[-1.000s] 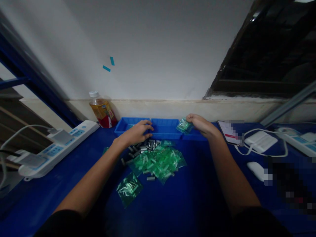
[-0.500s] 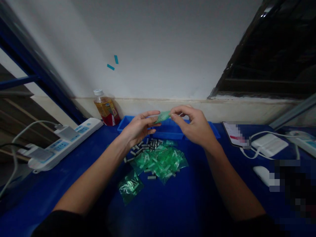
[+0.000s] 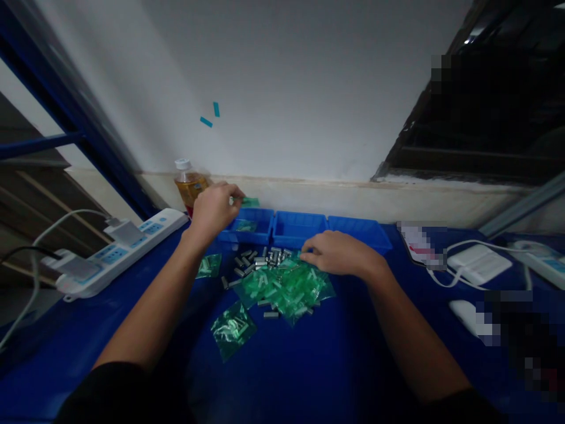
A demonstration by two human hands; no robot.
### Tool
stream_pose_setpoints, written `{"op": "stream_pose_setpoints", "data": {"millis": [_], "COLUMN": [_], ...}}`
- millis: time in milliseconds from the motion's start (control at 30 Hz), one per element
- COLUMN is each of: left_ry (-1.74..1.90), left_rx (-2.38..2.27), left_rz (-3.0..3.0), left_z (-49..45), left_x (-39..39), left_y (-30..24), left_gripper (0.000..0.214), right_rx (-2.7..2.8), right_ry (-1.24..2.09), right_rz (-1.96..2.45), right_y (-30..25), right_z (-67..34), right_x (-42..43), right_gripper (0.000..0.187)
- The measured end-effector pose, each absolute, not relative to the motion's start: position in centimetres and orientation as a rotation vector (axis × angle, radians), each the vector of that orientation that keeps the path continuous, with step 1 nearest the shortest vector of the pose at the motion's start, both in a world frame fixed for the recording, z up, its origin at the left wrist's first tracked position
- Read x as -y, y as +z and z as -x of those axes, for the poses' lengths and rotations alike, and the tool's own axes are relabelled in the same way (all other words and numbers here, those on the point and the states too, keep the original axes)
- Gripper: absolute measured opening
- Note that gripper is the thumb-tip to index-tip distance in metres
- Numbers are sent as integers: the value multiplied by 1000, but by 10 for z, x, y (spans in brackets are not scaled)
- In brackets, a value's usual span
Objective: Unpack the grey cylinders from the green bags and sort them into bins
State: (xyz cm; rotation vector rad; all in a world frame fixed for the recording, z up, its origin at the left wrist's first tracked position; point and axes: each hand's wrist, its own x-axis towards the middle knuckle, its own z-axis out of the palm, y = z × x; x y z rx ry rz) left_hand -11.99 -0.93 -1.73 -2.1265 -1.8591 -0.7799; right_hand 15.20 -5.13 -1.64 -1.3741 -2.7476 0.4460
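My left hand (image 3: 214, 209) pinches a green bag (image 3: 249, 202) above the left blue tray (image 3: 258, 237) at the back edge of the worktop (image 3: 348, 359) — right hand (image 3: 338, 253) curled on the bag pile (image 3: 286, 288), grip unclear.

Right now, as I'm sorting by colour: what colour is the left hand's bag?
Green; the bag in the left hand, head view.

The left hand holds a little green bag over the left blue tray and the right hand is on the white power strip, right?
No. The head view shows the right hand resting on the pile of green bags. The left hand holds a little green bag over the left blue tray.
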Motion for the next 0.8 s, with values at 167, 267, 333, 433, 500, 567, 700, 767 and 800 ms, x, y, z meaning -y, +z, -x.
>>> {"op": "stream_pose_setpoints", "data": {"millis": [167,267,333,433,500,567,700,767,800], "left_ry": [-513,-432,-377,-307,-280,-334,-524,-475,-394], "left_rx": [1826,1885,1907,1851,1816,1830,1849,1791,1762], "left_rz": [2286,2271,2323,2550,2654,2571,2238,2351,2469], "left_z": [116,111,109,108,108,108,109,114,118], "left_x": [0,-1,-3,-8,-11,-10,-6,-7,-8], "left_y": [-35,-41,-45,-52,-55,-55,-48,-47,-47], "left_gripper": [19,20,21,24,27,29,32,30,28], "right_rx": [2865,2903,2925,2970,2952,2911,2808,2723,2674], "right_ry": [372,338,345,354,308,257,318,362,373], "right_rz": [1589,1649,1639,1558,1530,1500,1315,1188,1135], "right_y": [-14,-16,-20,-27,-30,-29,-14,-4,1], "right_z": [-147,-141,-137,-135,-135,-137,-145,-148,-149], "right_x": [56,59,59,57,55,54,56,59,60], "right_gripper": [33,34,35,38,39,41,40,36,34]}}
